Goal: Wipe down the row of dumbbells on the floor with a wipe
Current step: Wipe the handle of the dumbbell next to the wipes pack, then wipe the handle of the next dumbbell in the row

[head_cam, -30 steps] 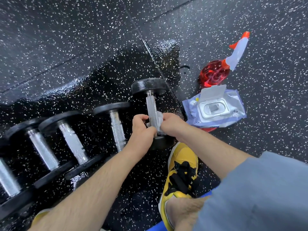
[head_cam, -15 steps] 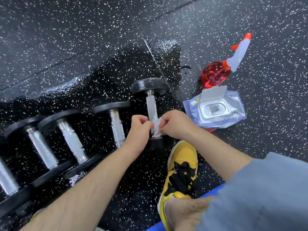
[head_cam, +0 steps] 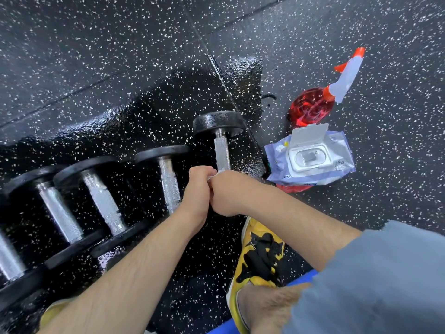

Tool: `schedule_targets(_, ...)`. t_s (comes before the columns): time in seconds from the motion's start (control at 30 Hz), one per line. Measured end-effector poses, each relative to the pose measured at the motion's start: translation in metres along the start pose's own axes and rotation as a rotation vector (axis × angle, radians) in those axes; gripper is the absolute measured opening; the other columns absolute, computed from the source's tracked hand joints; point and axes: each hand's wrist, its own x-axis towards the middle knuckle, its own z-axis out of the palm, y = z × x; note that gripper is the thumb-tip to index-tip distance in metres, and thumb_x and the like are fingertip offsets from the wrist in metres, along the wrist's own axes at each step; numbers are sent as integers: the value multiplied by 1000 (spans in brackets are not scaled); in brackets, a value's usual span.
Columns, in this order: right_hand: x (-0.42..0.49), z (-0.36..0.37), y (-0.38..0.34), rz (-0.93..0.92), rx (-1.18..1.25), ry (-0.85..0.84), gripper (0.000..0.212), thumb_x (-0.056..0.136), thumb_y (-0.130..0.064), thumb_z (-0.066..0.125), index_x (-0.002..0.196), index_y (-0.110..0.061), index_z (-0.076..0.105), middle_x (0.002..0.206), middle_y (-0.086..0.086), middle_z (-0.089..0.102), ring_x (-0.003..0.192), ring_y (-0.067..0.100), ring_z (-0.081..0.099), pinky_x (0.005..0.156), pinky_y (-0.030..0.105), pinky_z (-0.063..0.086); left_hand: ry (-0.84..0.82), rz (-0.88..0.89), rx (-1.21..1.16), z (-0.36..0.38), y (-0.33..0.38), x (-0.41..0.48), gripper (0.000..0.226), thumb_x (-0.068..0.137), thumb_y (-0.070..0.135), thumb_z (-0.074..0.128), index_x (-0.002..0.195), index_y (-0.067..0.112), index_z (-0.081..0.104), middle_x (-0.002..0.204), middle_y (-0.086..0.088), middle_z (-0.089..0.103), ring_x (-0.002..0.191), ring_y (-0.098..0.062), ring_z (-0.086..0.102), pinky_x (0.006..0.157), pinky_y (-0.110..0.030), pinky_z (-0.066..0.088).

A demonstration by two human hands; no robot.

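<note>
Several black dumbbells with knurled silver handles lie in a row on the speckled black floor. The rightmost dumbbell (head_cam: 221, 145) is the one under my hands. My left hand (head_cam: 198, 186) and my right hand (head_cam: 227, 192) are both closed, knuckles touching, over the near end of its handle. A small piece of the white wipe (head_cam: 212, 176) shows between the two fists. The near head of this dumbbell is hidden behind my hands. The neighbouring dumbbell (head_cam: 168, 182) lies just left of my left wrist.
An open pack of wipes (head_cam: 310, 157) lies on the floor to the right, lid flipped up. Behind it lies a red spray bottle (head_cam: 313, 107) with a white and orange nozzle. My yellow and black shoe (head_cam: 260, 259) is planted just below my hands. The floor around the dumbbells looks wet.
Both hands have slid toward me along the handle of the rightmost dumbbell and drawn together. More bare handle shows above them, and less of the wipe is visible.
</note>
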Motion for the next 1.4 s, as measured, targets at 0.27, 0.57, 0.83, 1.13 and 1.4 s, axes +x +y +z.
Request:
schedule_targets(0.27, -7, -2, 3, 80, -5, -3, 20, 92, -16, 46, 106, -16, 59, 85, 1, 49, 79, 24, 47, 70, 33, 42, -53, 138, 312, -3, 5, -4, 23, 84, 25, 45, 63, 20, 38, 66, -2, 30, 71, -22, 27, 68, -43, 25)
schedule_targets(0.57, -32, 1, 54, 181, 263, 90, 22, 94, -24, 52, 104, -29, 70, 107, -6, 71, 102, 19, 61, 83, 28, 49, -55, 208, 740, -3, -7, 5, 20, 93, 20, 52, 92, 15, 72, 93, 0, 71, 80, -10, 59, 63, -16, 42)
schedule_targets(0.83, -46, 14, 71, 198, 480, 179, 15, 95, -41, 60, 101, -33, 71, 97, -17, 68, 88, 2, 59, 70, 19, 41, -143, 288, 836, 5, -10, 3, 18, 91, 23, 57, 82, 21, 72, 72, 4, 66, 61, -7, 52, 59, -27, 44)
schedule_targets(1.13, -42, 13, 83, 360, 615, 260, 8, 80, -30, 78, 81, -27, 70, 65, -13, 52, 58, -1, 47, 47, 14, 31, -115, 266, 912, 15, -8, 4, 23, 89, 29, 62, 76, 15, 73, 73, 1, 71, 58, -7, 54, 53, -22, 42)
schedule_targets(1.4, -29, 16, 82, 371, 572, 275, 24, 81, -35, 81, 86, -20, 63, 72, -11, 51, 64, 5, 46, 53, 23, 30, -94, 211, 667, 15, -8, 4, 17, 82, 34, 80, 78, 18, 74, 80, 5, 73, 69, -7, 61, 62, -21, 46)
